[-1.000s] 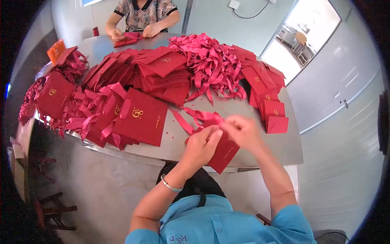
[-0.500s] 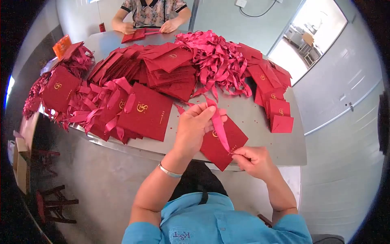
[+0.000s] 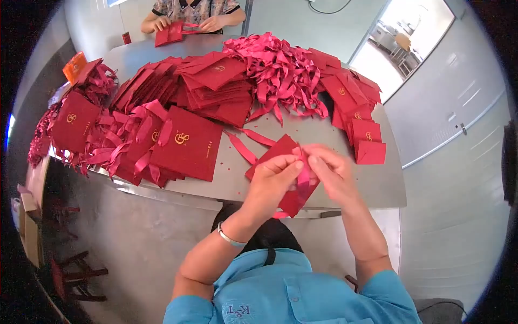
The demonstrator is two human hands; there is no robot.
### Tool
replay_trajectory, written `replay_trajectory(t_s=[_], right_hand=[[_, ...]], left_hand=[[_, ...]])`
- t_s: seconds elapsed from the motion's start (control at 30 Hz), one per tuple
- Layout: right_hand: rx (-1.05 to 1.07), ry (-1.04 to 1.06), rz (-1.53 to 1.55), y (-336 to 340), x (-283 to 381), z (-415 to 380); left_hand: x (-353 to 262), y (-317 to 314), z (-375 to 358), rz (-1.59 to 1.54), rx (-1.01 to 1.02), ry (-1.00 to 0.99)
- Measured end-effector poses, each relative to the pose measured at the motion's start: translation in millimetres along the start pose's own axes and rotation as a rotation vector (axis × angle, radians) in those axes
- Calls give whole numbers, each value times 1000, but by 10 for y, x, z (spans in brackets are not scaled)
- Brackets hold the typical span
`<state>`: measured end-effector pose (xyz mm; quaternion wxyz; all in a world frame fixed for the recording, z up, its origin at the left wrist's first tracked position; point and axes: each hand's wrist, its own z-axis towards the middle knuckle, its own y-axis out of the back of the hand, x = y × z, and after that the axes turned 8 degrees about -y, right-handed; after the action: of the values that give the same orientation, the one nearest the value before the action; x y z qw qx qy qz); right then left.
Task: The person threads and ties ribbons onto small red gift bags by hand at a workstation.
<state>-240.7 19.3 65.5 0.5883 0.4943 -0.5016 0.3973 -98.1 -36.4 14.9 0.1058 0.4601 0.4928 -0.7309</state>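
Note:
Just above the table's front edge, my left hand (image 3: 274, 181) pinches a pink ribbon (image 3: 304, 180). My right hand (image 3: 333, 174), slightly blurred, meets it from the other side with thumb and fingers closed on the same ribbon. Under both hands lies a dark red paper bag (image 3: 265, 157), partly covered by them. Pink ribbon ends (image 3: 242, 147) stick out from its far left side. To the left is a stack of red bags with gold lettering (image 3: 186, 146), pink ribbon handles lying over the ones beside it.
A heap of pink ribbons (image 3: 280, 73) lies at the table's far middle. Stacks of red bags stand behind (image 3: 216, 89) and at the right (image 3: 368, 141). Across the metal table (image 3: 377, 186), another person's hands (image 3: 213, 23) handle a red bag (image 3: 169, 34). A wooden stool (image 3: 78, 275) is at lower left.
My right hand has moved up from the ribbon's lower end to beside my left hand. My left hand has dropped slightly. The view has shifted a little.

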Motion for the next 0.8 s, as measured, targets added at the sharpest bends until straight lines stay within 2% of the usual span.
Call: replay_trajectory(t_s=[0.13,0.17,0.23,0.27,0.3,0.33,0.37,0.43,0.47,0.5,0.57,0.63,0.7,0.77,0.8], right_hand=[[87,-28,57,-69,-163,81],[66,-19,157,-85,-184,77],[39,-14,257,-52,-214,69],[-3,-76,286,34,-224,64],[-47,-137,315,120,-229,60],[-88,-128,170,195,-213,75],[-95,-131,171,228,-259,83],[-228,198,-509,269,-381,103],[-230,197,-658,249,-379,48],[-231,197,-657,222,-425,-3],[-182,365,-791,158,-594,-94],[-190,384,-792,53,-686,-189],[-254,502,-928,-42,-703,-245],[-284,537,-912,-89,-754,-246],[-305,584,-899,-94,-776,-239]], left_hand=[[19,8,-96,110,31,16],[27,3,-117,110,28,16],[53,-14,-146,703,50,-317],[59,10,-134,701,53,-313],[53,64,-109,908,40,-423],[28,116,-80,1114,28,-535],[-24,168,-43,1112,36,-532],[-171,270,67,1436,-104,-645],[-207,317,125,1436,-101,-646],[-226,370,184,1457,-45,-574],[-217,416,267,1479,1,-499],[-174,412,310,1442,66,-373],[-172,360,339,1452,35,-355],[-151,324,389,1462,11,-341],[-134,323,425,1446,8,-416]])
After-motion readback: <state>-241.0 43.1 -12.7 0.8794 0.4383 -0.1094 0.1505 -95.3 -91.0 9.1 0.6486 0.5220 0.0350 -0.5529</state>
